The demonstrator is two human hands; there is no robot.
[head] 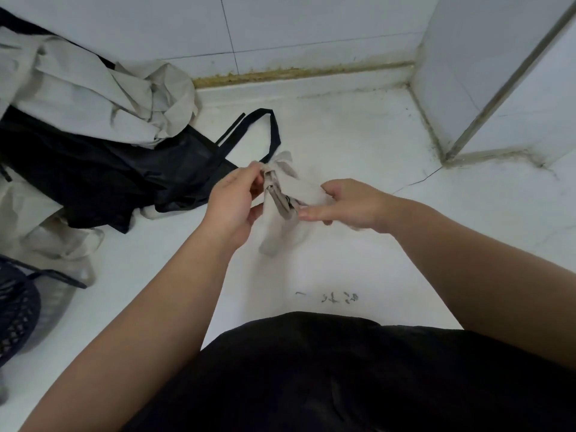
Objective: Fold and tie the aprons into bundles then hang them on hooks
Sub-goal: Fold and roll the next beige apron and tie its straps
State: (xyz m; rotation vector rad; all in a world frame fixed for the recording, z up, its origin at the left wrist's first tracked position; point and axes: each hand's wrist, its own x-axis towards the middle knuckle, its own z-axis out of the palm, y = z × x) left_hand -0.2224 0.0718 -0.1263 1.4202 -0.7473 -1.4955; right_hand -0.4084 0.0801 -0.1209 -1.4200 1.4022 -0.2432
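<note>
A small folded beige apron bundle (279,210) hangs between my hands above the white counter. My left hand (235,201) pinches its upper end, where a beige strap (293,179) wraps round it. My right hand (346,202) holds the strap's other end at the right of the bundle. At the left lies a pile of loose aprons: a beige one (93,88) on top of a black one (103,176), whose black neck strap (274,129) loops out toward the bundle.
A white tiled wall (311,23) closes the back and a tiled column (486,73) stands at the right. A dark mesh basket (18,307) sits at the lower left edge. Bare white counter (358,135) lies behind my hands.
</note>
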